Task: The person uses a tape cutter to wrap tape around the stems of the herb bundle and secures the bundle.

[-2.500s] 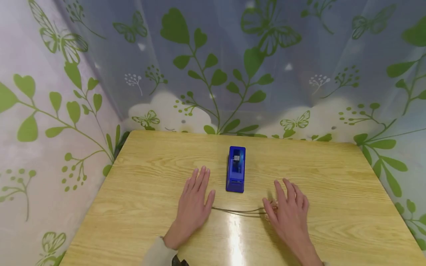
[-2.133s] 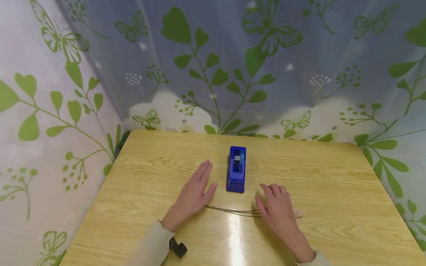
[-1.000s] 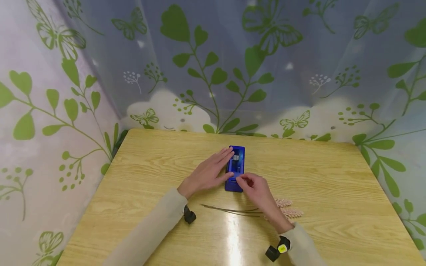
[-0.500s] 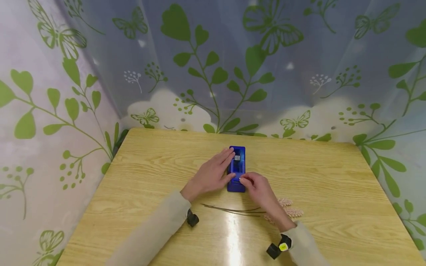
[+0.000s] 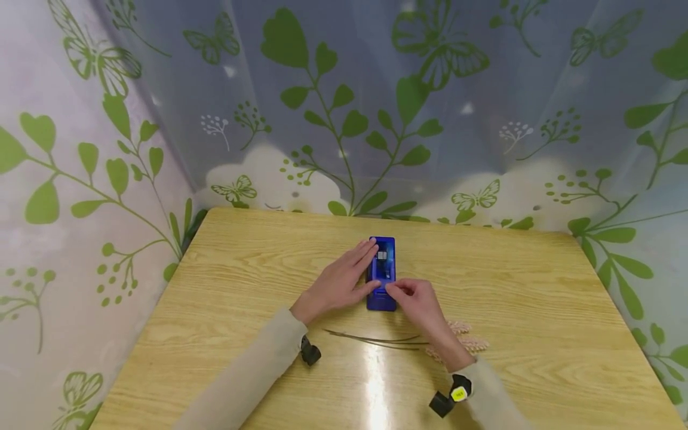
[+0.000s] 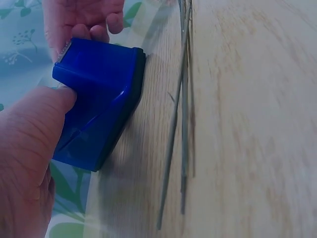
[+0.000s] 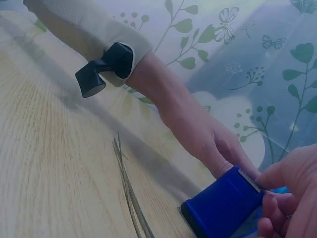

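Note:
A blue tape dispenser (image 5: 383, 303) stands on the table, its hollow top facing up. My left hand (image 5: 338, 279) lies along its left side, straight fingers on the far rim and thumb near the front. In the left wrist view the thumb presses the blue side wall of the dispenser (image 6: 99, 94). My right hand (image 5: 421, 301) has thumb and forefinger pinched together at the serrated cutting edge (image 7: 249, 180), apparently on the end of the clear tape, which barely shows. Below the hands lie thin dark stems (image 5: 371, 341) with pale pink flower heads (image 5: 473, 344), partly hidden by the right wrist.
The wooden table (image 5: 258, 251) meets patterned curtains (image 5: 344, 119) at the back and sides. Black wrist cameras (image 5: 310, 352) sit at both cuffs, low above the tabletop. A bright glare strip crosses the table's front middle.
Both hands have come in from either side of the stems to the tape dispenser, and the right fingers have closed into a pinch. Over the last half second they have hardly moved.

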`<state>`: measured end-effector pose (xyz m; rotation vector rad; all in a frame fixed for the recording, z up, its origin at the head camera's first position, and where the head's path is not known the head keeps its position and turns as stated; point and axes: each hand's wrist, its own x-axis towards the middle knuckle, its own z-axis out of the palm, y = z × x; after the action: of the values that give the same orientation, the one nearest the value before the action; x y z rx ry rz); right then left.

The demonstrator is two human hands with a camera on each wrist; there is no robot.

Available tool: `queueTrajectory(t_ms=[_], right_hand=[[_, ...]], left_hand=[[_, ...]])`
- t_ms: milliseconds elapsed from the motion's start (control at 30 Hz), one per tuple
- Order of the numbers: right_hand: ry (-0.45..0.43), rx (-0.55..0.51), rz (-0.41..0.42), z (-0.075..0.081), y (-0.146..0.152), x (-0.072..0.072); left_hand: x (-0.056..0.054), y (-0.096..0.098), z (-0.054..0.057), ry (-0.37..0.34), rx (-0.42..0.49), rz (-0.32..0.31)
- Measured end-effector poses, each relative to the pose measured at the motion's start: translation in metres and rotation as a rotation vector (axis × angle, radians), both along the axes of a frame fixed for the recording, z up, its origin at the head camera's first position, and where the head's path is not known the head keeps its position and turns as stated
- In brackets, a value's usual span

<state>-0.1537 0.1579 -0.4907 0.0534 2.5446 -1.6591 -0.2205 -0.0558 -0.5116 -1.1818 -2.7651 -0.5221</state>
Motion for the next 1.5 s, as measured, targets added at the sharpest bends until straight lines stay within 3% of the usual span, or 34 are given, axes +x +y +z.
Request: queueTrajectory(t_ms=[133,367,1500], right_hand=[[0.010,-0.036,-0.064,0.0008,-0.0041,-0.0005],[0.033,-0.049,-0.099,0.0026,-0.0078,0.0014],[-0.021,-0.165,-0.155,0.0046,-0.0097,0.0055]], left_hand=[[-0.0008,-0.0004,-0.0002,-0.018,0.006,0.000],[-0.0017,-0.0007,0.0020,-0.012,0.007,0.000],[-0.0004,-0.0023,-0.0007,-0.005,0.026,0.003]])
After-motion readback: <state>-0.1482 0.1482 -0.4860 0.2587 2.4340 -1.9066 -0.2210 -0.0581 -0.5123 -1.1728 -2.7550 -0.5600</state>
